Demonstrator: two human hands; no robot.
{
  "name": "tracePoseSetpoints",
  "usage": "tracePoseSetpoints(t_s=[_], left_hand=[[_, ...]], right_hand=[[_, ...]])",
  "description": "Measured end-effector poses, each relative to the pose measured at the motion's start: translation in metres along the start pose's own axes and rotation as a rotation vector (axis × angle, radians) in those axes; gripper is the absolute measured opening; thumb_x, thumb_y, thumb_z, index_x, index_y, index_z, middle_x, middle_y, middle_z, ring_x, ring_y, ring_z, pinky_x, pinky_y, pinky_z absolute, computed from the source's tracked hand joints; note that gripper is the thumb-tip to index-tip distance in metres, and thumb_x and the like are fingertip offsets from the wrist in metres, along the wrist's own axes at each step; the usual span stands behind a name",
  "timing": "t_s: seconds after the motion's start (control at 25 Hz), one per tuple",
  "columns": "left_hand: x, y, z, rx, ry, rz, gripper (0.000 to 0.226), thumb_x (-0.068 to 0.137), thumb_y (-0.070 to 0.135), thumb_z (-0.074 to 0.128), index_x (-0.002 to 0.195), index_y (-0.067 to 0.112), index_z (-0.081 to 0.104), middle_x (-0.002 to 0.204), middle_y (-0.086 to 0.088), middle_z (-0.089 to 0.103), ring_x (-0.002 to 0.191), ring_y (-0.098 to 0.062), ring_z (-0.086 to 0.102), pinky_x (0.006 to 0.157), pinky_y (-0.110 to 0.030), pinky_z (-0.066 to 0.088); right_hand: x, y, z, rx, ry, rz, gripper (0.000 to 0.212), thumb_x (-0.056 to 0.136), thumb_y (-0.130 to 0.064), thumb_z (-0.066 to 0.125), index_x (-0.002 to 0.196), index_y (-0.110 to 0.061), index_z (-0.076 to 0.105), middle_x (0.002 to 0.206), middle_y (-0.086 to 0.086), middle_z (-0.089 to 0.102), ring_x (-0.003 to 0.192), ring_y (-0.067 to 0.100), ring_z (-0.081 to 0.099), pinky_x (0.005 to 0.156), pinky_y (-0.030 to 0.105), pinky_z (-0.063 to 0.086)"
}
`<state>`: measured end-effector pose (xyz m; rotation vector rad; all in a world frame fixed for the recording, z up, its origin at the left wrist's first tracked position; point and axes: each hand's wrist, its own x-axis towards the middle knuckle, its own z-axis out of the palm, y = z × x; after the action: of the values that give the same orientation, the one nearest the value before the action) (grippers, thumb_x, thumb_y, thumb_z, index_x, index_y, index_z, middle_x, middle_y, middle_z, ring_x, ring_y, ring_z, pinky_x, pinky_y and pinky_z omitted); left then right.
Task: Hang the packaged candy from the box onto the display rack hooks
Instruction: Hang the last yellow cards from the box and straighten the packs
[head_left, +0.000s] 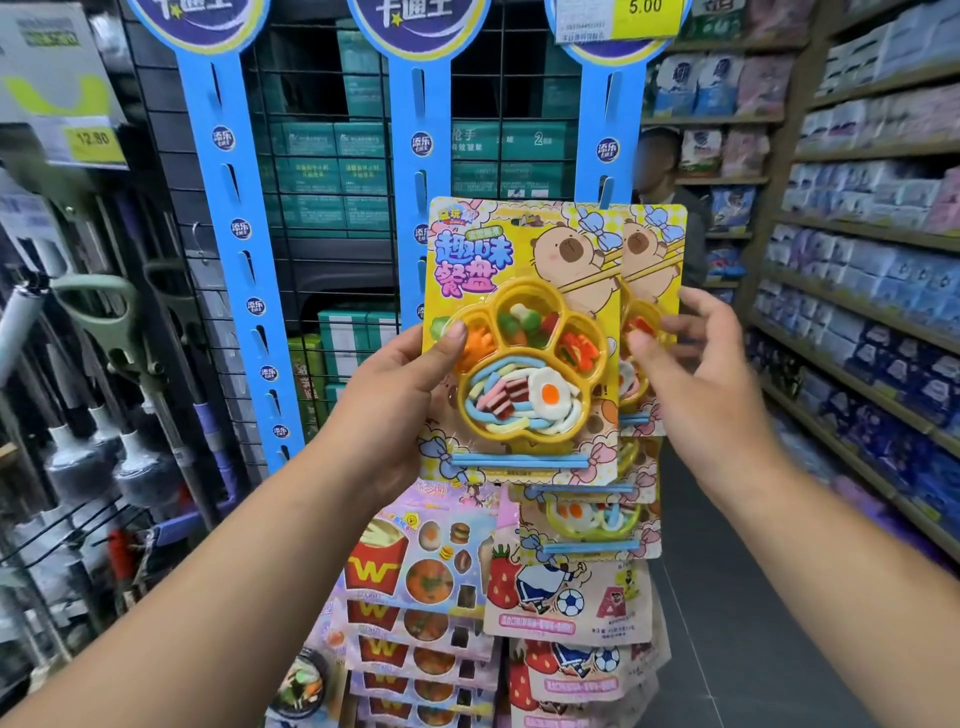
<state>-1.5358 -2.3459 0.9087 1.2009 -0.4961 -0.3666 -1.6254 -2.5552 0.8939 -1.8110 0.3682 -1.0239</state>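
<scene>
At the display rack, held up in front: one yellow candy card (524, 343) with a paw-shaped tray of gummy food, grasped at its left edge by the left grip (400, 395), thumb on the front and fingers behind. It partly covers a second matching card (652, 249) on the right blue hanging strip (610, 156). The right grip (711, 395), fingers curled and blurred, has its thumb tip on that second card's front; whether it grasps the card or only touches it cannot be told. Below hang more of the same cards (597, 519), fries-print packs (410, 571) and strawberry-print pouches (566, 597). The middle strip (415, 156) and left strip (234, 208) stand alongside.
</scene>
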Motion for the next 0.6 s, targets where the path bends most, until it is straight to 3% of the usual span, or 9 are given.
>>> tracePoseSetpoints(t_s=[0.08, 0.16, 0.24, 0.4, 0.48, 0.6], left_hand=[[0.007, 0.004, 0.009, -0.023, -0.022, 0.011, 0.016, 0.098, 0.028, 0.058, 0.104, 0.02, 0.071, 0.103, -0.007, 0.078, 0.089, -0.024, 0.075, 0.086, -0.046, 0.059], [0.014, 0.007, 0.018, -0.018, -0.038, 0.036, 0.017, 0.098, 0.028, 0.059, 0.105, 0.018, 0.07, 0.101, -0.007, 0.078, 0.089, -0.025, 0.075, 0.084, -0.043, 0.06], [0.023, 0.012, 0.028, -0.001, -0.049, 0.065, 0.019, 0.098, 0.028, 0.059, 0.109, 0.017, 0.07, 0.104, -0.007, 0.078, 0.093, -0.026, 0.075, 0.086, -0.044, 0.06], [0.041, 0.024, 0.049, 0.022, -0.044, 0.143, 0.026, 0.097, 0.02, 0.062, 0.122, 0.016, 0.064, 0.107, -0.006, 0.078, 0.101, -0.03, 0.074, 0.093, -0.052, 0.057], [0.05, 0.028, 0.056, 0.039, -0.038, 0.191, 0.043, 0.093, 0.009, 0.067, 0.133, 0.019, 0.055, 0.106, -0.008, 0.078, 0.099, -0.031, 0.074, 0.089, -0.053, 0.059], [0.062, 0.032, 0.063, 0.131, -0.065, 0.253, 0.073, 0.088, 0.0, 0.07, 0.148, 0.029, 0.039, 0.105, -0.01, 0.077, 0.092, -0.025, 0.076, 0.077, -0.043, 0.062]], right_hand=[[-0.005, -0.01, 0.002, 0.08, -0.124, -0.009, 0.067, 0.087, -0.039, 0.07, 0.143, -0.042, 0.033, 0.122, -0.012, 0.058, 0.114, 0.012, 0.058, 0.1, 0.048, 0.049], [-0.004, -0.013, 0.003, 0.13, -0.199, -0.007, 0.077, 0.085, -0.034, 0.075, 0.145, -0.047, 0.029, 0.131, -0.009, 0.059, 0.114, 0.012, 0.062, 0.1, 0.048, 0.051], [0.003, -0.016, 0.002, 0.175, -0.203, -0.011, 0.081, 0.084, -0.026, 0.076, 0.147, -0.045, 0.029, 0.135, -0.006, 0.06, 0.114, 0.012, 0.065, 0.1, 0.048, 0.052], [0.023, -0.023, -0.002, 0.254, -0.14, -0.011, 0.08, 0.088, -0.015, 0.073, 0.151, -0.036, 0.028, 0.124, -0.005, 0.069, 0.108, 0.015, 0.069, 0.093, 0.05, 0.055], [0.033, -0.027, -0.006, 0.267, -0.112, -0.011, 0.078, 0.089, -0.012, 0.071, 0.152, -0.031, 0.029, 0.116, -0.006, 0.072, 0.105, 0.014, 0.07, 0.091, 0.051, 0.056], [0.047, -0.033, -0.01, 0.258, -0.097, -0.039, 0.072, 0.089, -0.01, 0.069, 0.149, -0.03, 0.034, 0.106, -0.009, 0.074, 0.099, 0.011, 0.072, 0.088, 0.047, 0.058]])
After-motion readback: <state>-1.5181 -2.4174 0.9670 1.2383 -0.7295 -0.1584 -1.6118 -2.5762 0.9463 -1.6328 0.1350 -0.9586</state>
